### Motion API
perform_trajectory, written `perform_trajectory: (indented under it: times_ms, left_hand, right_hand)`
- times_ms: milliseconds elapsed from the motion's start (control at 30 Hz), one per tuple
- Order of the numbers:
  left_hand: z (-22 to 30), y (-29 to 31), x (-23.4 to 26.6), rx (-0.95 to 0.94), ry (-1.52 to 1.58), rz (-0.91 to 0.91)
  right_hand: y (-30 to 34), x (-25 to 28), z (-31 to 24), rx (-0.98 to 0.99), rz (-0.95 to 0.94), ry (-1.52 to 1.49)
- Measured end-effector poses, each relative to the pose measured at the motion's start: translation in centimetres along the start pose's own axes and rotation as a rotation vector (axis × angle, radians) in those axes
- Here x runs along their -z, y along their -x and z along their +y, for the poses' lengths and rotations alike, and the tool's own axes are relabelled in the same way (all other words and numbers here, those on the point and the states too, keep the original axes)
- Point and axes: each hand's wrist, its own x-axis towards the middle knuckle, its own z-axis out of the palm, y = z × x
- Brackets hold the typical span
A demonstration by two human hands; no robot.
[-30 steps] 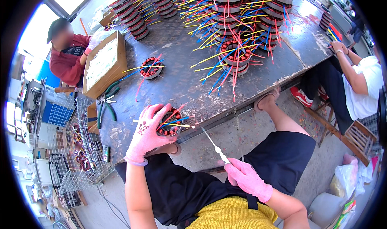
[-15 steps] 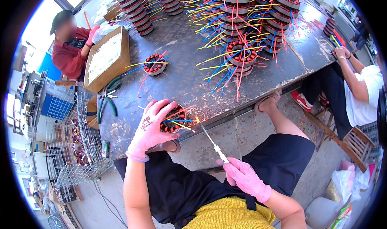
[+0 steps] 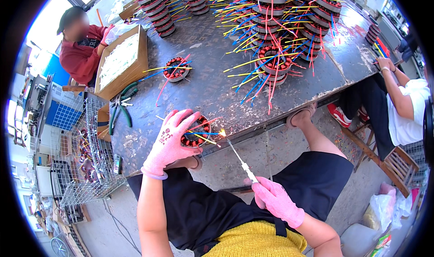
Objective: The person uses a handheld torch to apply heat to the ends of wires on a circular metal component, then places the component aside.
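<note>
My left hand [image 3: 171,139], in a pink glove, grips a round motor stator [image 3: 197,131] wound with copper wire, with red, blue and yellow leads, at the near edge of the dark metal table [image 3: 217,94]. My right hand [image 3: 275,202], also pink-gloved, holds a thin rod-like tool [image 3: 238,157] with a white handle. Its tip touches the stator's yellow lead, and a small bright spark or flame [image 3: 222,132] shows there.
Another stator [image 3: 176,69] lies farther back. Stacks of stators with coloured leads [image 3: 280,35] fill the far table. A cardboard box [image 3: 121,62] and green-handled pliers [image 3: 121,110] sit left. A wire basket [image 3: 81,166] stands at the table's left. People sit at far left [image 3: 81,49] and right [image 3: 402,107].
The tool tip has moved up to the stator's leads, and a spark now shows at it. My left hand has turned the stator slightly.
</note>
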Motion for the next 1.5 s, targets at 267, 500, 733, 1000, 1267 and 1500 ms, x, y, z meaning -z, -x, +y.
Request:
perform_trajectory:
  times_ms: [267,500,733,1000,1267,1500]
  left_hand:
    - [0.1,-0.1,0.1,-0.010,-0.010,0.003]
    - [0.2,0.0,0.2,-0.011,0.023,0.002]
    - [0.3,0.0,0.2,-0.006,0.000,0.004]
    - [0.3,0.1,0.3,-0.024,-0.010,0.006]
    - [0.2,0.0,0.2,0.000,0.019,-0.022]
    - [0.5,0.0,0.2,0.028,-0.003,-0.002]
  right_hand:
    - [0.0,-0.1,-0.4,-0.012,0.002,0.037]
    - [0.2,-0.1,-0.1,-0.011,-0.004,-0.080]
    - [0.0,0.1,0.1,-0.016,-0.016,-0.004]
    - [0.2,0.1,-0.1,0.011,-0.013,0.018]
    - [0.0,-0.1,-0.5,-0.030,-0.019,0.015]
    - [0.3,0.2,-0.8,-0.023,-0.018,0.061]
